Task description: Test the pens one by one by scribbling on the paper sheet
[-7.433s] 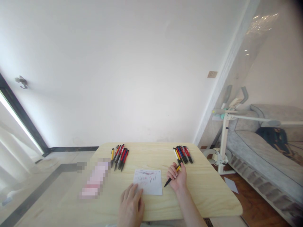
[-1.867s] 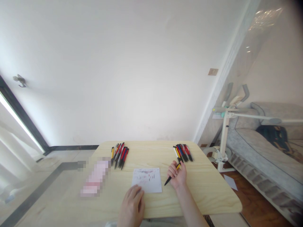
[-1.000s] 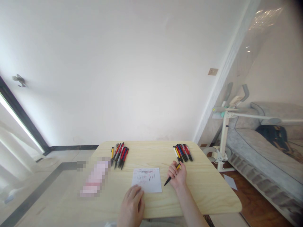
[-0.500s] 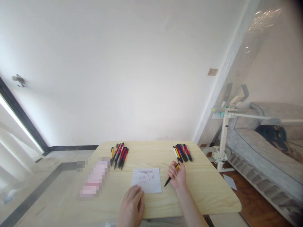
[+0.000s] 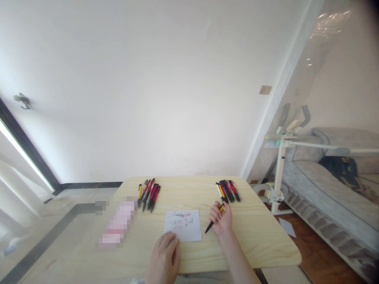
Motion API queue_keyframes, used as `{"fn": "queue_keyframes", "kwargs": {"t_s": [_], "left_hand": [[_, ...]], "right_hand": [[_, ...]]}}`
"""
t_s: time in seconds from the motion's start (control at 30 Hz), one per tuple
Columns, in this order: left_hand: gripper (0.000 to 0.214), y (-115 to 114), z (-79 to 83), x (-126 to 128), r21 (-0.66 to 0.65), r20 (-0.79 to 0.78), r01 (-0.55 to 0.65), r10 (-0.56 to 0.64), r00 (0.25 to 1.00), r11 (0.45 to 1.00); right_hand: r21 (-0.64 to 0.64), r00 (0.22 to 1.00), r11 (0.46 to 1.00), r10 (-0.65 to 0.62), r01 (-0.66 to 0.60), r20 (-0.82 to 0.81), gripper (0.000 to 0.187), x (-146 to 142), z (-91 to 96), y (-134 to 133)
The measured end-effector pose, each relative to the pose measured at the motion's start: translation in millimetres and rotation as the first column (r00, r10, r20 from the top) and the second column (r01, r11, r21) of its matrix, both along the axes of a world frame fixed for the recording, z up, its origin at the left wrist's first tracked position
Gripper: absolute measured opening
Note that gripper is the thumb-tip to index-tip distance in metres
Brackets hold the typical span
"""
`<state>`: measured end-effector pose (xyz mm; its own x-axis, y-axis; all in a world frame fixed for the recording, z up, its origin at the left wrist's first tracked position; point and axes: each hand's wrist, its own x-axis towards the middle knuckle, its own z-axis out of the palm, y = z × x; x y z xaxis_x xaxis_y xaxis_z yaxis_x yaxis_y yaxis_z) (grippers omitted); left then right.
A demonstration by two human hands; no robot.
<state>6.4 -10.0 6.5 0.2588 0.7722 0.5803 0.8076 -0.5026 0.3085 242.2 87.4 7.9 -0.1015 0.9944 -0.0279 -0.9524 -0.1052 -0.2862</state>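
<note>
Yellow and black, the pen [image 5: 209,226] sits in the right hand [image 5: 220,219], fingers clamped around it, its dark tip aiming at seven o'clock, just off the right edge of the white paper [image 5: 185,227]. Now the left hand [image 5: 164,254]: loosely bent, unclenched, fingertips resting on that sheet at its eight o'clock corner! The sheet lies on the pale tabletop [image 5: 245,248], small dark and reddish marks across it. Out at ten o'clock from it, one bunch of pens [image 5: 152,196]; at two, a second bunch [image 5: 229,191], just past the right hand. And at nine o'clock, a pink patch [image 5: 120,223], too pixelated to name.
</note>
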Motion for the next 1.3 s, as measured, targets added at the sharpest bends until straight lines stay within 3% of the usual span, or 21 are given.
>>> {"fn": "queue_keyframes", "kwargs": {"t_s": [0.77, 1.3], "left_hand": [[0.019, -2.3, 2.3, -0.6, 0.021, -0.034, -0.008, 0.008, 0.999, 1.000], [0.019, -1.7, 1.7, -0.4, 0.035, -0.018, -0.003, 0.003, 1.000, 0.999]], "right_hand": [[0.006, 0.999, 1.000, -0.007, 0.007, 0.051, 0.026, -0.5, 2.3, -1.5], [0.016, 0.999, 1.000, 0.001, -0.002, 0.048, 0.036, -0.2, 1.9, -0.1]]}}
